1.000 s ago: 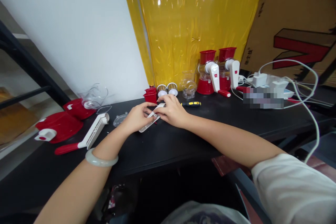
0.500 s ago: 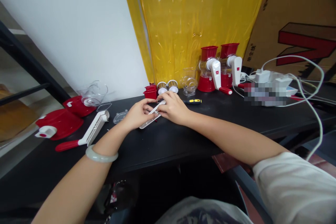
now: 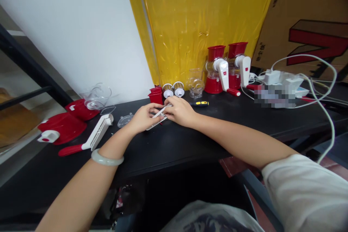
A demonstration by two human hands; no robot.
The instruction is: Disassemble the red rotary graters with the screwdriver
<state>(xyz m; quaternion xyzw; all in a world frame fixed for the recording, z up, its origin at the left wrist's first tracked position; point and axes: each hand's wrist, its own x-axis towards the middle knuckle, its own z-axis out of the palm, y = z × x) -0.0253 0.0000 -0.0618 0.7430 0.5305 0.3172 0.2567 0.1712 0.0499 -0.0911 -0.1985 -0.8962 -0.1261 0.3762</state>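
Observation:
Both my hands grip one white plastic crank handle part just above the black table. My left hand pinches its left side, thumb toward me and fingers on the far side. My right hand closes round the upper end, its fingertips pressed into the hollow face; any small piece under them is hidden. Behind the hands stand red hoppers and two grater drums. A screwdriver with a black and yellow handle lies right of my right hand.
At left are red grinder bases, a white crank with a red grip and a clear plastic cover. Two assembled rotary graters stand at the back right beside a clear housing. White cables and plugs spread at far right.
Both hands stay on the white part with nearly the same grip. The part has shifted very slightly; otherwise only the camera view has moved a little.

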